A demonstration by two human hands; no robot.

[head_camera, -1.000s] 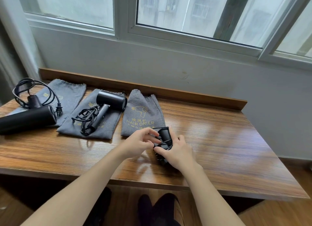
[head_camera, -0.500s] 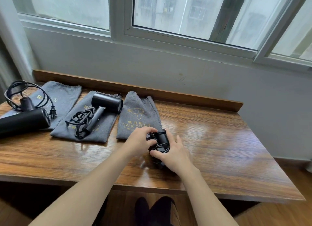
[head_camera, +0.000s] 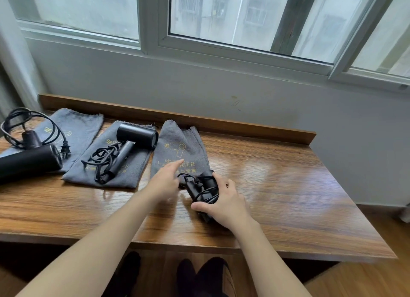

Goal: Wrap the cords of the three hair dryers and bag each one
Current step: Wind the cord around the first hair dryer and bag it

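Two dryers (head_camera: 124, 150) on bags (head_camera: 133, 174) (leftward)

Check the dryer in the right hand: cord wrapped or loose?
Wrapped: the cord loops around the hair dryer gripped by the right hand.

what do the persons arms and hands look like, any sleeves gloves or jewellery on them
Both forearms are bare up to the bottom edge of the picture, with no sleeve in view. The left hand and right hand wear no gloves, and no ring, watch or bracelet shows on either hand or wrist. The fingernails that show look short and unpainted.
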